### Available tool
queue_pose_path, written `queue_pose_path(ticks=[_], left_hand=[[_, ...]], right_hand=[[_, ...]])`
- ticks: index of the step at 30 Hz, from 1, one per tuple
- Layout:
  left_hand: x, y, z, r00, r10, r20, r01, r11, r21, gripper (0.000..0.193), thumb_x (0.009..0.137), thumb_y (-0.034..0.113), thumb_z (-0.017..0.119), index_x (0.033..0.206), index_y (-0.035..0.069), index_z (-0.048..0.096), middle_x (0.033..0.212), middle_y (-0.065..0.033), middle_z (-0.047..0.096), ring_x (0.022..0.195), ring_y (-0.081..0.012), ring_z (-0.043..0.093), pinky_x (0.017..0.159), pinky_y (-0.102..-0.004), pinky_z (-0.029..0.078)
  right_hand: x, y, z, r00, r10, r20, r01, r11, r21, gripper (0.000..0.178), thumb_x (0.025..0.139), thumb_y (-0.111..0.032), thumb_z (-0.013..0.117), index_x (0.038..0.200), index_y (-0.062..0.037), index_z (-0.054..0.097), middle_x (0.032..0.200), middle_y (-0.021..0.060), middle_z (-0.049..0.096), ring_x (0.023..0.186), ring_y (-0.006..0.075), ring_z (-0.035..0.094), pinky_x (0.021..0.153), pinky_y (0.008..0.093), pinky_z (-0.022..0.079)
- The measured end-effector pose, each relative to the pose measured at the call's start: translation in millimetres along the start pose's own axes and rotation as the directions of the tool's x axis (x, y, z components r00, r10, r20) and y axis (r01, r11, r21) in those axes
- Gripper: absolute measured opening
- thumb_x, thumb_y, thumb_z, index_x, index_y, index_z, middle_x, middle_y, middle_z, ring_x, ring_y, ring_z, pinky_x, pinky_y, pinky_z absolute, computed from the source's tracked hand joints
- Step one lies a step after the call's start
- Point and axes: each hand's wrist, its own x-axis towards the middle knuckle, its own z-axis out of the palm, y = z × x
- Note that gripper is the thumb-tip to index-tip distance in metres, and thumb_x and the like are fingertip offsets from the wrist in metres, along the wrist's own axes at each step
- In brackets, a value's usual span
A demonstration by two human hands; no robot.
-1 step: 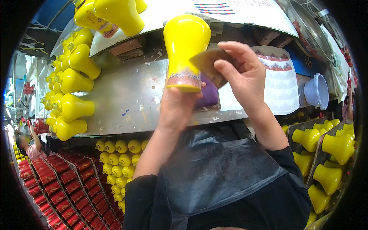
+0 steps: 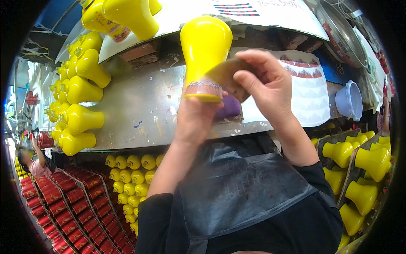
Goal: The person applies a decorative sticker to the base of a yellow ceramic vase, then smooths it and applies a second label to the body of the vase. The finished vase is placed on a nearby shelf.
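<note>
Left hand (image 2: pixel 195 120) grips the yellow vase (image 2: pixel 206 46) near its foot, long axis toward the table's (image 2: pixel 139 106) far edge; right hand (image 2: pixel 274 86) pinches a brown scraper (image 2: pixel 227 74) by the patterned band (image 2: pixel 202 88).

- Lilac bucket (image 2: pixel 343 102), 3 o'clock.
- Steel basin (image 2: pixel 340 31), tipped up, 2 o'clock.
- Brick (image 2: pixel 139 55) beneath a white board (image 2: pixel 289 22), 11 o'clock.
- Yellow bottles (image 2: pixel 84 118) grouped on the tabletop (image 2: pixel 139 108), 9 o'clock.
- Red containers (image 2: pixel 80 206), racked in slanting rows, 8 o'clock.
- Person (image 2: pixel 38 169) in pink just beyond those.
</note>
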Motion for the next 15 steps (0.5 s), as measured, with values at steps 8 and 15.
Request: queue_pose_path(ticks=[8,15], left_hand=[[2,1,12,0.995,0.1,-0.024,-0.092,0.972,0.218,0.108,0.092,0.035,0.082,0.167,0.004,0.01,0.151,-0.0126,0.049,0.135,-0.0249,0.055,0.11,-0.039,0.05],[7,-2,10,0.986,0.127,-0.112,-0.054,0.861,0.505,0.109,0.088,0.013,0.084,0.167,0.0,0.01,0.147,-0.0149,0.053,0.13,-0.0231,0.059,0.109,-0.0374,0.051]], right_hand=[[9,2,-1,0.953,-0.303,0.01,0.275,0.85,-0.449,0.029,0.087,0.003,0.081,0.114,-0.0036,0.074,0.108,0.0104,0.077,0.092,0.0186,0.075,0.077,0.0273,0.061],[-34,-15,-9,0.899,-0.36,0.25,0.432,0.822,-0.371,0.028,0.081,0.01,0.079,0.105,-0.0027,0.073,0.103,0.0125,0.077,0.093,0.0261,0.075,0.08,0.0334,0.06]])
